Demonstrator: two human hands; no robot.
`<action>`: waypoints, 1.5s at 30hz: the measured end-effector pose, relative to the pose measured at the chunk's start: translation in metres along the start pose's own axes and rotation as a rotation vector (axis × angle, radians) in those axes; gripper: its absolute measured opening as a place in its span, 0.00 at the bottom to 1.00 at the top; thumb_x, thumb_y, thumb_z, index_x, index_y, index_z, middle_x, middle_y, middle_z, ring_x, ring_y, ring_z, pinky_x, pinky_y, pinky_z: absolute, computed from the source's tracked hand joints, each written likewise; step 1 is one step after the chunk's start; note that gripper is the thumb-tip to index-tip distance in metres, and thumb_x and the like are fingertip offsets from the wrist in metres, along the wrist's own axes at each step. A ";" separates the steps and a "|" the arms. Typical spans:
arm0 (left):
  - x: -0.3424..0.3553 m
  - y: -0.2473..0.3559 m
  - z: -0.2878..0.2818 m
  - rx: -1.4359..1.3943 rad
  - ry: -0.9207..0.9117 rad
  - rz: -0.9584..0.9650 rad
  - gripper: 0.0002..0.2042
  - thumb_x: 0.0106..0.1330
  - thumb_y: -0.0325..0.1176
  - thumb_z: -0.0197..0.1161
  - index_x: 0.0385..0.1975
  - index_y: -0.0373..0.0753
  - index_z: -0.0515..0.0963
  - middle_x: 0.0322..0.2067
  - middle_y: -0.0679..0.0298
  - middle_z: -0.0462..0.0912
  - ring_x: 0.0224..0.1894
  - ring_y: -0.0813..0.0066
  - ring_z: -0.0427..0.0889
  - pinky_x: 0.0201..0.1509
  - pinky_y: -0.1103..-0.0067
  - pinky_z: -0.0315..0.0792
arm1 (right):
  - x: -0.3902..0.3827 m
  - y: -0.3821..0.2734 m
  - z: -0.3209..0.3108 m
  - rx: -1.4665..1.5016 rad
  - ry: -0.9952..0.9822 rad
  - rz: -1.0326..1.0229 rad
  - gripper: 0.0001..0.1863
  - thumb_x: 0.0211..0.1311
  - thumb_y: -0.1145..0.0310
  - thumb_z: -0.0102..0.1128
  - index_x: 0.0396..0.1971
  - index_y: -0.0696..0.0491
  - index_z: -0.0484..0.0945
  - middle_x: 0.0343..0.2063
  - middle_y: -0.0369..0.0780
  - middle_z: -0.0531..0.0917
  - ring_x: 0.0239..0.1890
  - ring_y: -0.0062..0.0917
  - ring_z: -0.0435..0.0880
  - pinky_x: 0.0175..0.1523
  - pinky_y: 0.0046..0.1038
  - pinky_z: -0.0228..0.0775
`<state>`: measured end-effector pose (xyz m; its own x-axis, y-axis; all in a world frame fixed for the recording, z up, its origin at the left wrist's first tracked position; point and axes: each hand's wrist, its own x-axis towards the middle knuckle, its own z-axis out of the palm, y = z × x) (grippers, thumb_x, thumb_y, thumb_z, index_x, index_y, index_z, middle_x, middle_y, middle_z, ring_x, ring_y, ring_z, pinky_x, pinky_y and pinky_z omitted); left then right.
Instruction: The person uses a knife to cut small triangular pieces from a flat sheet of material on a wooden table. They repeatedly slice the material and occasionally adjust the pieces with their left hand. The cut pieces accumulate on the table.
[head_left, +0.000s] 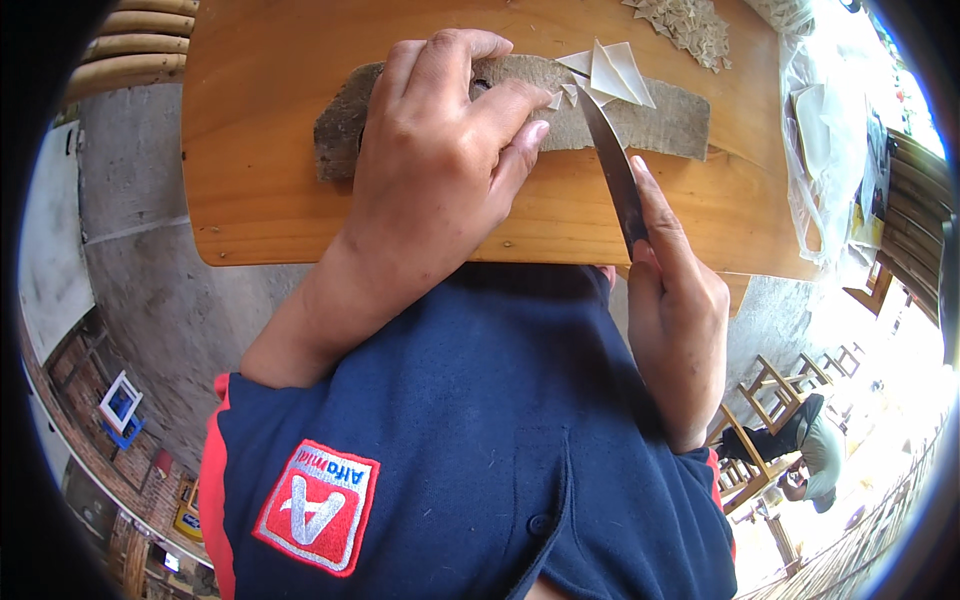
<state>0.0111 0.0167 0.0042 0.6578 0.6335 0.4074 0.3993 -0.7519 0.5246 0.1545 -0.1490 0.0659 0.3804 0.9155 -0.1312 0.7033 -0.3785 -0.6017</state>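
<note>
My right hand (680, 310) grips a knife (612, 160) by its handle, index finger stretched along the blade's back. The blade slants up and left, its tip on a weathered wooden board (660, 125). There it meets several thin, cream-white triangular sheets (618, 75), which overlap in a loose stack. They look like dough wrappers, but I cannot tell for sure. My left hand (440, 130) lies over the board's left half, fingers bent and apart. Its index fingertip touches or nearly touches a small white cut piece (556, 101) left of the knife tip.
Beneath the board is a varnished wooden table (270, 215), its near edge close to my body. A heap of small cream pieces (688, 28) sits at the far right. Clear plastic bags (815, 150) hang by the right edge. Behind, a person (822, 450) bends near wooden stools (770, 390).
</note>
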 end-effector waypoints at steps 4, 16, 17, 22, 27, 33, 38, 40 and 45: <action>-0.002 0.001 -0.002 -0.002 -0.009 -0.008 0.11 0.62 0.29 0.75 0.44 0.46 0.91 0.53 0.62 0.83 0.45 0.64 0.77 0.52 0.69 0.75 | 0.002 -0.001 0.002 -0.028 -0.003 -0.027 0.37 0.63 0.88 0.55 0.74 0.50 0.70 0.38 0.54 0.88 0.36 0.47 0.90 0.42 0.44 0.82; -0.006 -0.003 -0.002 0.000 0.012 0.038 0.12 0.61 0.27 0.74 0.45 0.46 0.92 0.54 0.61 0.82 0.49 0.62 0.77 0.52 0.70 0.76 | 0.009 0.000 0.008 -0.119 -0.014 -0.084 0.38 0.62 0.86 0.58 0.75 0.48 0.71 0.26 0.48 0.83 0.27 0.41 0.86 0.36 0.43 0.80; -0.006 -0.003 -0.002 0.002 0.012 0.041 0.12 0.61 0.27 0.74 0.45 0.46 0.92 0.54 0.61 0.82 0.49 0.62 0.77 0.52 0.70 0.76 | 0.009 0.000 0.009 -0.120 -0.007 -0.095 0.39 0.62 0.86 0.58 0.75 0.47 0.71 0.26 0.48 0.83 0.26 0.41 0.86 0.36 0.43 0.80; -0.006 -0.004 -0.002 -0.007 0.017 0.039 0.13 0.61 0.26 0.74 0.45 0.45 0.92 0.54 0.60 0.83 0.50 0.62 0.77 0.52 0.70 0.75 | 0.009 0.001 0.010 -0.137 -0.005 -0.109 0.40 0.61 0.86 0.58 0.75 0.47 0.70 0.25 0.47 0.82 0.25 0.40 0.85 0.35 0.42 0.80; -0.006 -0.003 -0.002 -0.015 0.018 0.038 0.13 0.60 0.26 0.74 0.44 0.45 0.92 0.53 0.60 0.84 0.50 0.61 0.78 0.54 0.69 0.75 | 0.009 -0.001 0.013 -0.197 -0.006 -0.133 0.42 0.59 0.87 0.57 0.75 0.48 0.70 0.25 0.45 0.81 0.23 0.38 0.84 0.30 0.41 0.80; -0.005 -0.004 -0.004 -0.023 0.002 0.014 0.12 0.60 0.25 0.74 0.43 0.44 0.92 0.53 0.60 0.84 0.51 0.62 0.79 0.56 0.68 0.74 | 0.010 -0.001 0.017 -0.255 -0.031 -0.106 0.43 0.56 0.88 0.58 0.76 0.48 0.69 0.25 0.44 0.82 0.22 0.38 0.84 0.29 0.41 0.79; -0.005 -0.004 -0.003 -0.054 0.004 -0.009 0.13 0.62 0.24 0.73 0.45 0.44 0.91 0.54 0.60 0.84 0.51 0.62 0.80 0.57 0.69 0.75 | 0.001 0.000 0.005 -0.183 -0.040 -0.073 0.43 0.58 0.89 0.57 0.76 0.50 0.68 0.30 0.49 0.85 0.27 0.42 0.88 0.34 0.42 0.81; -0.005 -0.006 -0.005 -0.101 0.009 -0.042 0.13 0.63 0.24 0.71 0.47 0.43 0.91 0.54 0.60 0.84 0.52 0.63 0.81 0.58 0.70 0.75 | -0.002 0.000 0.000 -0.114 -0.039 -0.053 0.42 0.59 0.89 0.57 0.76 0.50 0.68 0.32 0.51 0.86 0.29 0.43 0.89 0.36 0.43 0.81; -0.005 -0.012 -0.009 -0.267 0.042 -0.126 0.13 0.69 0.23 0.66 0.52 0.41 0.89 0.53 0.59 0.84 0.55 0.66 0.82 0.60 0.73 0.75 | -0.002 -0.001 0.003 -0.036 -0.024 -0.077 0.41 0.60 0.88 0.57 0.76 0.50 0.68 0.30 0.52 0.85 0.29 0.44 0.88 0.36 0.43 0.81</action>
<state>-0.0021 0.0242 0.0028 0.5845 0.7302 0.3538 0.2903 -0.5953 0.7492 0.1515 -0.1501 0.0645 0.3105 0.9447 -0.1050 0.7514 -0.3116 -0.5817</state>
